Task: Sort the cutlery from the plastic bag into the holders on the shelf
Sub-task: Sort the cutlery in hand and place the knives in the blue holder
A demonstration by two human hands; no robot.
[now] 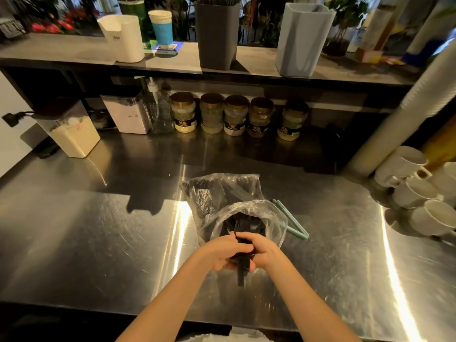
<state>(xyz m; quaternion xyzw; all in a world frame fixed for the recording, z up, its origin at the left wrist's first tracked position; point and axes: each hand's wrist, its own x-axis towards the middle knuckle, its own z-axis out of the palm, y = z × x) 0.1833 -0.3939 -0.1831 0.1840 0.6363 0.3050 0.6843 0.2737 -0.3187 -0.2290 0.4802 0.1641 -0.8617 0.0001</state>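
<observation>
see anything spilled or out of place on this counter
Nothing spilled or broken. Only a teal clip lies loose and open on the steel counter, just right of the plastic bag, likely its closure set aside.

Left hand [225,253], right hand [263,250] pressed together, fingers curled round cutlery bundle [240,276].

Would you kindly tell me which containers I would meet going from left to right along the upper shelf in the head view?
white holder → white cup with a blue sleeve → dark grey holder → pale blue-grey holder
</observation>
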